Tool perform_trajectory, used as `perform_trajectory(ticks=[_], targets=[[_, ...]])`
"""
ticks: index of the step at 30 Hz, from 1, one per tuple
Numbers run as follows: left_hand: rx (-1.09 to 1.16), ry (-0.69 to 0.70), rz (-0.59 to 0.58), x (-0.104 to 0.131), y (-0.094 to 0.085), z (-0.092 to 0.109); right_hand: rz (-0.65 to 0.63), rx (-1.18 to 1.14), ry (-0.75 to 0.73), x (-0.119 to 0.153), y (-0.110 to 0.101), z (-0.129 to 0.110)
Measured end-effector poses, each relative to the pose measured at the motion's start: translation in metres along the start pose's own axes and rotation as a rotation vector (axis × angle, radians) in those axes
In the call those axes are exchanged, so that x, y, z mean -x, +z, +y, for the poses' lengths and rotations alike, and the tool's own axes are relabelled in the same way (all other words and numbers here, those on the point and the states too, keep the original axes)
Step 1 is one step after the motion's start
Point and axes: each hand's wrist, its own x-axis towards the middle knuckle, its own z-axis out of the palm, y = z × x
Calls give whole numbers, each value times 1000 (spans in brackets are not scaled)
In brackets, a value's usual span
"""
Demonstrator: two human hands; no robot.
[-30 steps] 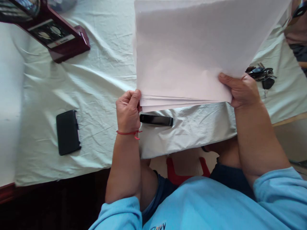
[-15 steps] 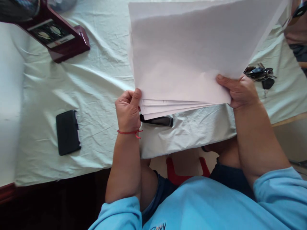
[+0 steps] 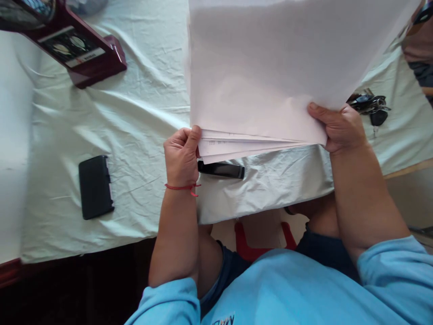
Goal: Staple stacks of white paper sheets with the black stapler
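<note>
A sheaf of white paper sheets (image 3: 264,76) is held up over the table between both hands. My left hand (image 3: 182,149), with a red thread on its wrist, pinches the sheets at their near left corner. My right hand (image 3: 341,128) grips the near right corner, thumb on top and the fingers hidden beneath. Along the near edge the sheets are fanned, and faint print shows on a lower one. Just below the papers lies a black stapler-like object (image 3: 223,170), partly hidden by my left hand.
A pale green cloth (image 3: 142,180) covers the table. On it lie a black phone-like case (image 3: 96,187) at the left and a bunch of keys (image 3: 372,106) at the right. A maroon trophy-like stand (image 3: 88,54) rises at the far left. Below the table edge is a red chair (image 3: 246,246).
The top of the sheaf has shifted slightly up and to the right. The sheets at the near edge have spread further apart, uncovering some print. Both hands keep their hold.
</note>
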Motion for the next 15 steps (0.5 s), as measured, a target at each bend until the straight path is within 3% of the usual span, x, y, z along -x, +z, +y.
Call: perform_trajectory(ticks=[15], targets=[[63,-40,4,-2,1,1,16,-22,-5,0,-1,1]])
